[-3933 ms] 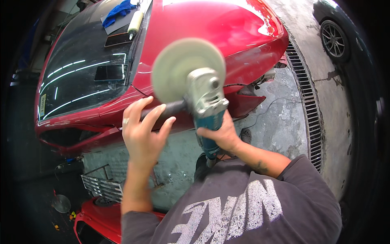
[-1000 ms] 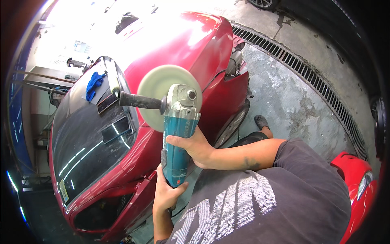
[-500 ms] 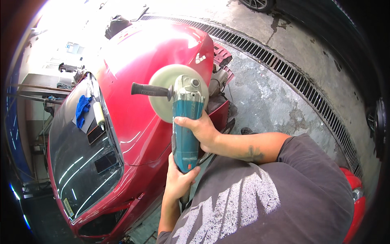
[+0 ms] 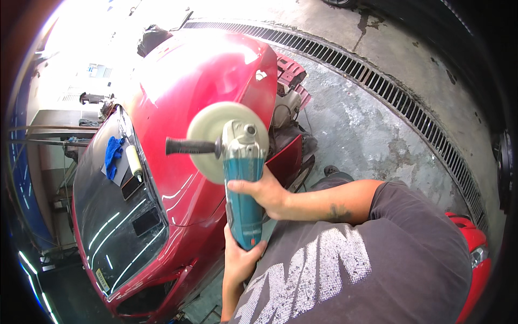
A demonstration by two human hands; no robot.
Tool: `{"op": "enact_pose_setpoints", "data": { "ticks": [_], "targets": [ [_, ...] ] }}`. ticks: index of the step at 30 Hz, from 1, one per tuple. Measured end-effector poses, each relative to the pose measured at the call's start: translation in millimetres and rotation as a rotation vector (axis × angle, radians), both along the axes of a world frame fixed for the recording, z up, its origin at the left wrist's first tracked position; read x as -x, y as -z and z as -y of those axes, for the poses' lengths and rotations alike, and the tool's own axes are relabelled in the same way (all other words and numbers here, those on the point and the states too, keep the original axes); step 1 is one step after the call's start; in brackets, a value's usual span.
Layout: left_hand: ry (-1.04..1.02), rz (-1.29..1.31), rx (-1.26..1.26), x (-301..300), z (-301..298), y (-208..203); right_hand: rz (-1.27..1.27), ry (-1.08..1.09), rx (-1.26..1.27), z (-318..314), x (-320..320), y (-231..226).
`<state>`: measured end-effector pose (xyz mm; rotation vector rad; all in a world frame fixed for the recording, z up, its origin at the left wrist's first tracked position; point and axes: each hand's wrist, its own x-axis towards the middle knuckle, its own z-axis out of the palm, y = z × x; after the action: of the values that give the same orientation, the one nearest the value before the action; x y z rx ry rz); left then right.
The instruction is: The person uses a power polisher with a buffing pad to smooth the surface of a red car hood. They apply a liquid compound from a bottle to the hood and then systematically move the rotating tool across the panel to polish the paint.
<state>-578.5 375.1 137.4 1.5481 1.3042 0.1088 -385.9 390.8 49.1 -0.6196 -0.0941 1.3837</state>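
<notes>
A teal and silver polisher [image 4: 245,208] is held in front of me over the red car's hood [image 4: 183,81]. My right hand [image 4: 265,195] wraps round the middle of its body, thumb across the top. Lower down, my left hand [image 4: 241,258] grips the rear end. The round, pale polishing pad [image 4: 202,124] shows behind the silver head; whether it touches the paint I cannot tell. A black side handle [image 4: 189,146] sticks out to the left, with no hand on it.
On the windshield [image 4: 102,205] lie a blue cloth [image 4: 113,154], a pale bottle [image 4: 134,161] and a dark phone-like slab [image 4: 132,187]. The car's front [image 4: 291,75] is stripped of its bumper. A floor grate [image 4: 356,73] curves past it. Another red car [image 4: 477,259] stands at right.
The polisher and both hands have shifted down and slightly left in the picture. The view has also turned a little. Both hands keep their grip.
</notes>
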Motion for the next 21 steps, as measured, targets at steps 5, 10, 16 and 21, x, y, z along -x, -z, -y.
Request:
{"op": "enact_pose_setpoints", "data": {
  "ticks": [5,10,16,21],
  "targets": [
    [-0.022,0.084,-0.015,7,6,-3,0.085,-0.011,0.046,2,2,-8],
    [-0.067,0.008,0.161,-32,-16,-12,0.048,-0.014,0.044,-12,-30,-2],
    [-0.100,0.105,0.091,-128,-38,12,-0.019,-0.096,0.018,-47,-135,12],
    [-0.076,0.027,0.030,-199,-67,20,-0.107,-0.106,-0.019,-76,-204,33]
  ]
}}
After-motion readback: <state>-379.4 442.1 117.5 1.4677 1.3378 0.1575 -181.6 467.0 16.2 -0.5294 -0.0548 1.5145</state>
